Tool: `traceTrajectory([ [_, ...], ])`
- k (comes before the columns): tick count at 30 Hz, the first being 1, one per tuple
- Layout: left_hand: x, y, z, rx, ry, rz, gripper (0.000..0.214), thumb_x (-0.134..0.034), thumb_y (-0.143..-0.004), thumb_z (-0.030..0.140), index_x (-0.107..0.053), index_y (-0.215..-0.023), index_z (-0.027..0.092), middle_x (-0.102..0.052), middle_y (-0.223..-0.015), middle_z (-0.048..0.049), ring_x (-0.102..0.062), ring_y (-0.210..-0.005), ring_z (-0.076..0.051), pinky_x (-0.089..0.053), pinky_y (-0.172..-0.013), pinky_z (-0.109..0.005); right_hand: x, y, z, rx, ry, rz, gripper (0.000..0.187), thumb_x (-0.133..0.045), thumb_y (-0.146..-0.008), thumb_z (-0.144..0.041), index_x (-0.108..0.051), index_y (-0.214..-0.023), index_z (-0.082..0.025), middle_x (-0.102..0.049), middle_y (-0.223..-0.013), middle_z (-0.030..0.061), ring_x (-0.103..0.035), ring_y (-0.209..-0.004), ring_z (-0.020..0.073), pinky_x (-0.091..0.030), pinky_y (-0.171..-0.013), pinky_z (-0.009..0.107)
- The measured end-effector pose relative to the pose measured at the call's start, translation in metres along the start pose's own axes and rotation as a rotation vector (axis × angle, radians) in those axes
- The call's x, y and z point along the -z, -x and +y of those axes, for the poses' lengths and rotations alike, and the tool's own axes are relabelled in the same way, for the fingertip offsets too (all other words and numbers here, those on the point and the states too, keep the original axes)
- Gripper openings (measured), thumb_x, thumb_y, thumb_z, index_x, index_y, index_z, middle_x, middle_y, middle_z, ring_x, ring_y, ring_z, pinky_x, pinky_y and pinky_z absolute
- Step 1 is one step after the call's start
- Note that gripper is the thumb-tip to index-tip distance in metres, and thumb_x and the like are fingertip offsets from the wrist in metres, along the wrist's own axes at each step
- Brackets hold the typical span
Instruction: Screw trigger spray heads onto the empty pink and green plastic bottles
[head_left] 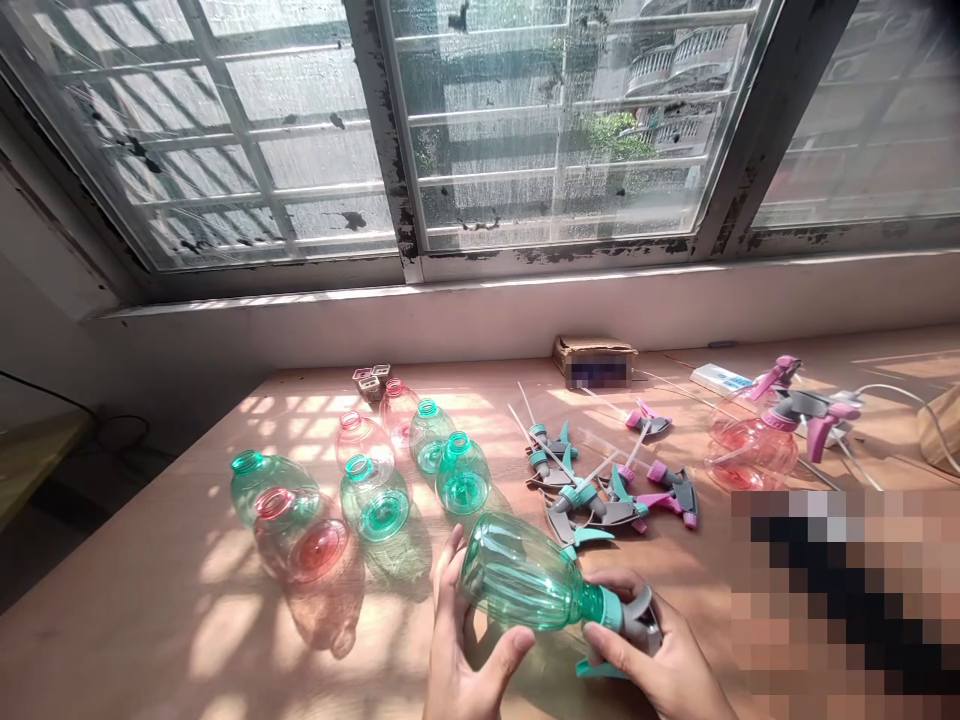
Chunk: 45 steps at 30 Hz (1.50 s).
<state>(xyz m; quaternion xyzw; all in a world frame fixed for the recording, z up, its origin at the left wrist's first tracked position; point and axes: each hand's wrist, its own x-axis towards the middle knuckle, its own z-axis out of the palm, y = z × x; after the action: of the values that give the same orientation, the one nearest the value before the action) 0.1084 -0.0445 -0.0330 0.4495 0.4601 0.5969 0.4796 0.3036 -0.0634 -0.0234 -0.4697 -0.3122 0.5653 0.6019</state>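
I hold a green see-through spray bottle on its side just above the wooden table. My left hand is wrapped round the bottle's body from below, thumb on the near side. My right hand grips the grey and teal trigger sprayer head fitted at the bottle's neck. Both hands are closed on their parts.
Several empty green and pink bottles lie to the left. A pile of loose trigger heads with dip tubes lies behind the hands. Assembled pink spray bottles lie at right, with a cardboard box and a white cable near the window sill.
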Motion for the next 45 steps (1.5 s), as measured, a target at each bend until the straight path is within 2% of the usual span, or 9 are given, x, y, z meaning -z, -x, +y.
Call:
traceTrajectory([
  [7,-0.0021,-0.0017,-0.0004,-0.012,-0.085,0.025,0.068,-0.088,-0.082,0.045,-0.064,-0.145,0.032,-0.047,-0.167,-0.0115,-0.042,-0.156,-0.041,-0.04,-0.127,-0.051,0.0031,-0.0041,0.0031,0.029,-0.013,0.028,0.046,-0.103,-0.064,-0.049,-0.082,-0.096,-0.025,-0.073,-0.071,-0.004,-0.068,-0.054,0.0167,-0.061,-0.055,0.029],
  [11,-0.0004,-0.0014,-0.0029,-0.049,-0.105,0.005,0.084,-0.095,-0.073,0.049,-0.061,-0.148,0.032,-0.046,-0.166,-0.0128,-0.044,-0.155,-0.043,-0.036,-0.128,-0.053,0.0033,-0.004,0.0034,0.05,-0.023,0.031,0.044,-0.103,-0.065,-0.049,-0.082,-0.095,-0.025,-0.075,-0.073,-0.0039,-0.067,-0.053,0.0156,-0.059,-0.055,0.028],
  [14,0.0007,-0.0005,-0.0028,-0.024,-0.021,-0.026,0.092,-0.096,-0.069,0.056,-0.058,-0.149,0.03,-0.05,-0.163,-0.0141,-0.046,-0.153,-0.043,-0.039,-0.127,-0.051,0.0026,-0.0014,0.0046,0.033,0.011,0.01,0.045,-0.103,-0.064,-0.048,-0.083,-0.096,-0.024,-0.078,-0.079,-0.0012,-0.07,-0.062,0.0177,-0.06,-0.059,0.027],
  [19,-0.0019,-0.0004,0.0008,0.06,0.098,0.036,0.076,-0.088,-0.082,0.05,-0.056,-0.149,0.035,-0.053,-0.163,-0.0097,-0.05,-0.152,-0.036,-0.049,-0.119,-0.044,0.0042,-0.0007,0.0061,-0.004,0.022,-0.061,0.043,-0.103,-0.065,-0.045,-0.083,-0.098,-0.026,-0.083,-0.093,0.0019,-0.078,-0.083,0.0238,-0.062,-0.067,0.027],
  [26,-0.0005,-0.0029,-0.0064,0.064,0.105,-0.043,0.076,-0.091,-0.08,0.031,-0.057,-0.149,0.036,-0.046,-0.169,-0.0088,-0.054,-0.148,-0.037,-0.051,-0.117,-0.043,0.0043,-0.0052,0.0022,0.035,-0.017,0.025,0.047,-0.103,-0.063,-0.05,-0.081,-0.097,-0.025,-0.072,-0.069,-0.004,-0.068,-0.053,0.0159,-0.06,-0.055,0.027],
  [31,0.002,-0.0012,-0.0074,0.025,0.088,-0.04,0.091,-0.098,-0.07,0.045,-0.056,-0.15,0.033,-0.049,-0.165,-0.0112,-0.054,-0.147,-0.04,-0.045,-0.123,-0.05,0.0017,-0.0022,0.0007,0.013,-0.021,-0.014,0.048,-0.103,-0.063,-0.05,-0.081,-0.096,-0.024,-0.072,-0.069,-0.0038,-0.067,-0.056,0.0148,-0.059,-0.055,0.025],
  [34,0.0017,0.0002,-0.0039,0.046,0.096,0.007,0.087,-0.091,-0.078,0.052,-0.052,-0.153,0.029,-0.059,-0.156,-0.0147,-0.052,-0.148,-0.041,-0.046,-0.122,-0.051,-0.0002,-0.0002,0.0012,0.001,-0.024,-0.035,0.046,-0.105,-0.061,-0.048,-0.083,-0.095,-0.025,-0.078,-0.081,-0.0014,-0.07,-0.065,0.0157,-0.06,-0.06,0.024],
  [39,-0.0029,0.0,0.0003,0.061,0.084,0.011,0.077,-0.087,-0.085,0.045,-0.054,-0.152,0.03,-0.06,-0.155,-0.0144,-0.057,-0.145,-0.039,-0.051,-0.117,-0.048,0.0014,-0.0016,0.0005,-0.002,-0.011,-0.001,0.046,-0.105,-0.062,-0.048,-0.084,-0.096,-0.025,-0.074,-0.071,-0.0037,-0.067,-0.058,0.0144,-0.06,-0.057,0.024],
  [45,-0.0016,-0.0014,-0.0033,0.004,0.04,-0.032,0.078,-0.092,-0.078,0.039,-0.058,-0.148,0.031,-0.052,-0.162,-0.0136,-0.057,-0.145,-0.04,-0.053,-0.116,-0.048,0.0048,-0.0033,-0.0009,0.011,-0.056,0.025,0.046,-0.101,-0.067,-0.051,-0.082,-0.098,-0.024,-0.073,-0.065,-0.0031,-0.069,-0.055,0.016,-0.06,-0.055,0.025],
])
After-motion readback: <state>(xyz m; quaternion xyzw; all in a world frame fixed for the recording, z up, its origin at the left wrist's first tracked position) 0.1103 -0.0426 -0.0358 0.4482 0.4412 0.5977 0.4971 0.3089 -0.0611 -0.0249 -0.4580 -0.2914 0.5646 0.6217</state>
